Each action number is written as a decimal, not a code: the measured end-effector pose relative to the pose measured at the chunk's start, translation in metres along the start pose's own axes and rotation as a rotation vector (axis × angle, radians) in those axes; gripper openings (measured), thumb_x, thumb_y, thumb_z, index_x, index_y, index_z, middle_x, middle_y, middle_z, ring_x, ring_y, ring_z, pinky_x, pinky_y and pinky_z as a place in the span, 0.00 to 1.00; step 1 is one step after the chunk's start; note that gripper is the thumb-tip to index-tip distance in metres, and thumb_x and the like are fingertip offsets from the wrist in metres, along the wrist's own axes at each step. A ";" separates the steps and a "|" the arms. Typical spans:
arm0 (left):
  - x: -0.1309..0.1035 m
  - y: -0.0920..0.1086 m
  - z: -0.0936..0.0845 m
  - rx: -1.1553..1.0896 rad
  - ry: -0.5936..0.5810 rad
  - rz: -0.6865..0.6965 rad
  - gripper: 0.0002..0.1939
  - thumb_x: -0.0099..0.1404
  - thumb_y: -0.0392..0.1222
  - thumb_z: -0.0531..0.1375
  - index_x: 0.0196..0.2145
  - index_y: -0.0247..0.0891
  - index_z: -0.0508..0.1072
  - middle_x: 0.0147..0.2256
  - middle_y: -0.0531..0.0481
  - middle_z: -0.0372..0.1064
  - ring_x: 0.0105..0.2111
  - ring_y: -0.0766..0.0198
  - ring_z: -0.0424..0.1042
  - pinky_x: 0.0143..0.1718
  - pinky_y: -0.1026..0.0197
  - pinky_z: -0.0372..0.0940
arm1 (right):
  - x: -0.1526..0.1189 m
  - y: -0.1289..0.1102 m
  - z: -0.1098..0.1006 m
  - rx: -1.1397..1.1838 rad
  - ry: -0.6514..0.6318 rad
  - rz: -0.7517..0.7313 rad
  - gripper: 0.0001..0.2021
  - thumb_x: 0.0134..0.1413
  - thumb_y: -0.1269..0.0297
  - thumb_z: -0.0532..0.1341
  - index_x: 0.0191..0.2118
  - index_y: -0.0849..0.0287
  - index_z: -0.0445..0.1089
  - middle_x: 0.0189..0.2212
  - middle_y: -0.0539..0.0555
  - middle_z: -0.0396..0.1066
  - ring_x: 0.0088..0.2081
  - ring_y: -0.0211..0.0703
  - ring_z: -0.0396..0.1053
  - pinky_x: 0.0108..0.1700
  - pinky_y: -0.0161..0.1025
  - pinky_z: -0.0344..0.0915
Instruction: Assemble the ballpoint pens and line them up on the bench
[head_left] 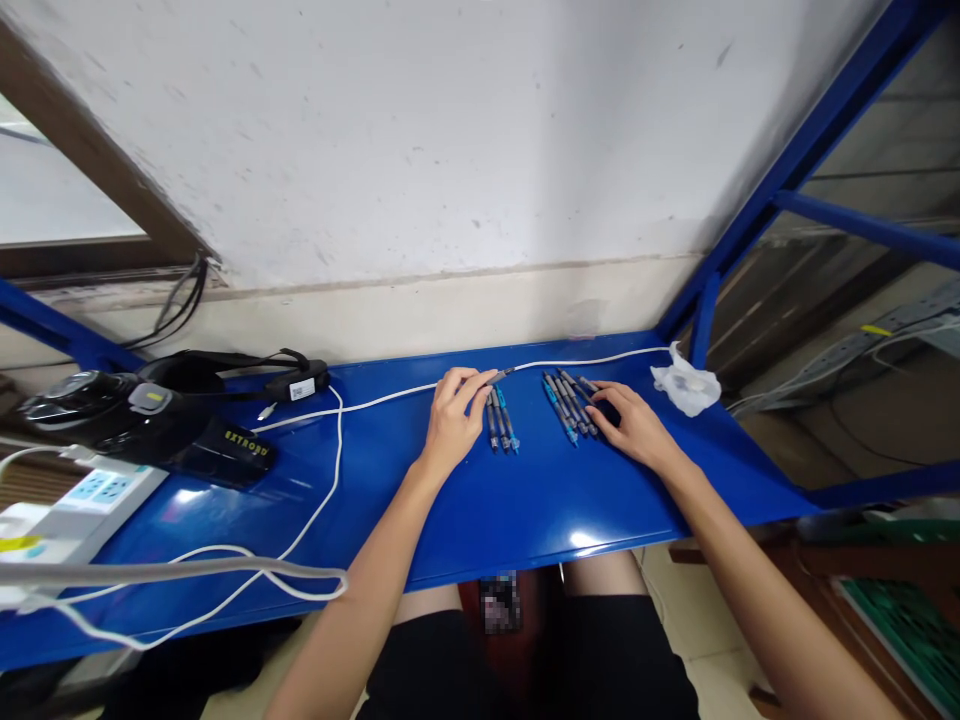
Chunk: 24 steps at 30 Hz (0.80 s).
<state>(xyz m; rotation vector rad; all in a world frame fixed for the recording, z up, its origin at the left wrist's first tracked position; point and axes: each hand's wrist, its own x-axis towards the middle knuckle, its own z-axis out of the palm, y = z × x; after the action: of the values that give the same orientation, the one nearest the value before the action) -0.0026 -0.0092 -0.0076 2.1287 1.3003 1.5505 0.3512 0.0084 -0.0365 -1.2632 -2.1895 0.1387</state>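
Observation:
My left hand (456, 412) is closed, pinching a dark pen (502, 375) between thumb and fingers. The pen is held roughly level above the far ends of a small group of pens (502, 420) lying side by side on the blue table. To the right lies a second group of several pens (566, 405), grey-black with some blue parts, slanting side by side. My right hand (630, 422) rests at this group's right side. Its thumb and fingertips close on the outermost pen (587, 384), which they partly cover.
The blue table (480, 520) stands against a wall. A crumpled white plastic bag (685, 382) lies right. A white cable (382, 398) runs along the back. At the left are a black device (217, 440), a black adapter (296, 383) and a power strip (105, 500). A blue frame post (750, 220) rises right.

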 end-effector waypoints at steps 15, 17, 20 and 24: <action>-0.001 -0.001 0.002 0.024 0.021 0.046 0.17 0.79 0.41 0.57 0.61 0.43 0.75 0.49 0.40 0.74 0.50 0.53 0.75 0.55 0.50 0.69 | -0.002 -0.006 -0.009 0.065 0.001 -0.013 0.07 0.62 0.60 0.65 0.36 0.53 0.66 0.55 0.62 0.76 0.53 0.57 0.76 0.59 0.55 0.70; -0.001 -0.001 0.001 0.012 0.028 0.038 0.17 0.79 0.41 0.56 0.61 0.42 0.76 0.50 0.40 0.74 0.51 0.53 0.74 0.55 0.50 0.69 | -0.002 -0.008 -0.010 0.080 0.020 -0.012 0.07 0.64 0.59 0.65 0.37 0.53 0.67 0.54 0.62 0.76 0.52 0.56 0.77 0.58 0.54 0.70; 0.001 0.001 0.000 -0.038 0.030 0.014 0.16 0.79 0.43 0.56 0.59 0.42 0.77 0.50 0.40 0.75 0.52 0.53 0.75 0.55 0.51 0.69 | -0.001 -0.013 -0.011 0.100 0.082 -0.015 0.07 0.67 0.59 0.63 0.39 0.53 0.68 0.53 0.61 0.76 0.53 0.55 0.76 0.58 0.53 0.70; 0.001 0.006 0.000 -0.169 0.047 -0.093 0.14 0.77 0.48 0.59 0.55 0.43 0.78 0.49 0.41 0.79 0.51 0.51 0.77 0.58 0.49 0.67 | 0.005 -0.031 -0.012 0.156 0.199 -0.027 0.07 0.70 0.59 0.62 0.38 0.52 0.69 0.48 0.60 0.78 0.50 0.54 0.77 0.55 0.51 0.71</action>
<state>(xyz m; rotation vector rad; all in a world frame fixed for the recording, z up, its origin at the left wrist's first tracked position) 0.0000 -0.0118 -0.0031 1.9141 1.2161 1.6196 0.3325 -0.0064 -0.0128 -1.1117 -1.9841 0.1621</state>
